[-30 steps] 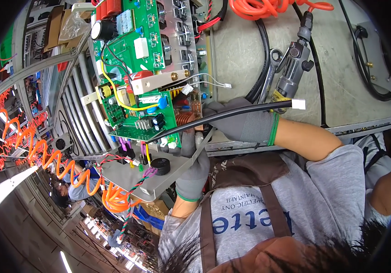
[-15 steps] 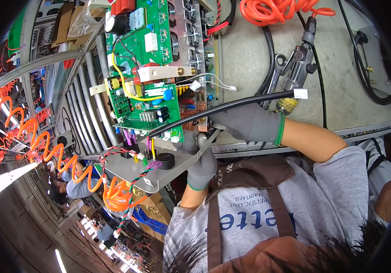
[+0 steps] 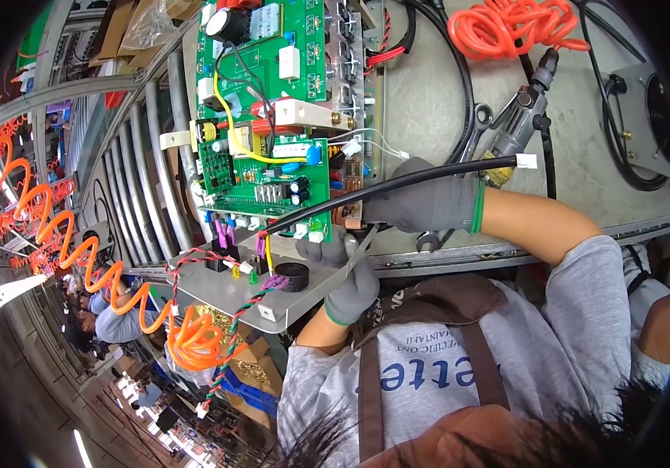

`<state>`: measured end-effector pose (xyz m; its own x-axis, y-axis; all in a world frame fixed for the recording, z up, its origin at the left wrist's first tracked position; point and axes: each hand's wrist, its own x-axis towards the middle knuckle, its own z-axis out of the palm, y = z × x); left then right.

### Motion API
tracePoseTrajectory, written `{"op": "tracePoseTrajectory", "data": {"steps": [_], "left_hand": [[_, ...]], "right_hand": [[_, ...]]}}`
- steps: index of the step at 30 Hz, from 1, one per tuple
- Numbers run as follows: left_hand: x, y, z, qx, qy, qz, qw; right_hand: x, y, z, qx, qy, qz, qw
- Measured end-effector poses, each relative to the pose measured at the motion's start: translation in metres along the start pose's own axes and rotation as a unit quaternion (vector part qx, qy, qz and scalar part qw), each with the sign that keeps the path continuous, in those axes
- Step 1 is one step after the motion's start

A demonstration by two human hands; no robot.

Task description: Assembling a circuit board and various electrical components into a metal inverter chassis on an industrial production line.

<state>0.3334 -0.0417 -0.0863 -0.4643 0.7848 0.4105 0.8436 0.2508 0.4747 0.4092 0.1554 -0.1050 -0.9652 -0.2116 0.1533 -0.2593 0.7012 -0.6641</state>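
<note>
Both gloved hands are sitting a little lower than a moment ago, with the green circuit board (image 3: 268,117) now showing more of itself above them. Left hand (image 3: 348,274) is closing around the near edge of the grey metal chassis plate (image 3: 226,287), beside a black ring core (image 3: 296,276). Right hand (image 3: 420,203) is gripping the black cable (image 3: 397,181), which is running across the board's near corner. Farther along the workbench (image 3: 428,101), a pneumatic screwdriver (image 3: 518,121) is lying below a coiled orange hose (image 3: 518,27).
</note>
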Motion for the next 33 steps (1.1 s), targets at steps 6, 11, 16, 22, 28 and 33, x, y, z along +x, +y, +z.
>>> {"op": "tracePoseTrajectory", "data": {"steps": [6, 11, 16, 22, 28, 33], "left_hand": [[0.002, 0.007, -0.002, 0.029, -0.001, 0.012, 0.999], [0.005, 0.01, -0.008, 0.067, -0.05, 0.031, 0.996], [0.005, 0.006, -0.006, 0.045, -0.011, 0.015, 0.999], [-0.001, 0.0, -0.01, 0.03, -0.032, -0.004, 0.999], [0.002, -0.001, -0.016, 0.086, -0.071, 0.025, 0.993], [0.017, 0.003, -0.037, 0.078, -0.12, -0.007, 0.99]], "right_hand": [[0.001, 0.012, 0.007, 0.081, 0.086, -0.048, 0.992], [0.008, 0.02, 0.011, 0.047, 0.141, -0.092, 0.985], [0.014, 0.027, 0.01, 0.095, 0.103, -0.063, 0.988], [0.018, 0.017, 0.001, 0.172, 0.046, -0.015, 0.984], [0.019, 0.008, -0.015, 0.21, -0.054, 0.105, 0.971], [0.017, 0.004, -0.013, 0.221, -0.015, 0.128, 0.967]]}}
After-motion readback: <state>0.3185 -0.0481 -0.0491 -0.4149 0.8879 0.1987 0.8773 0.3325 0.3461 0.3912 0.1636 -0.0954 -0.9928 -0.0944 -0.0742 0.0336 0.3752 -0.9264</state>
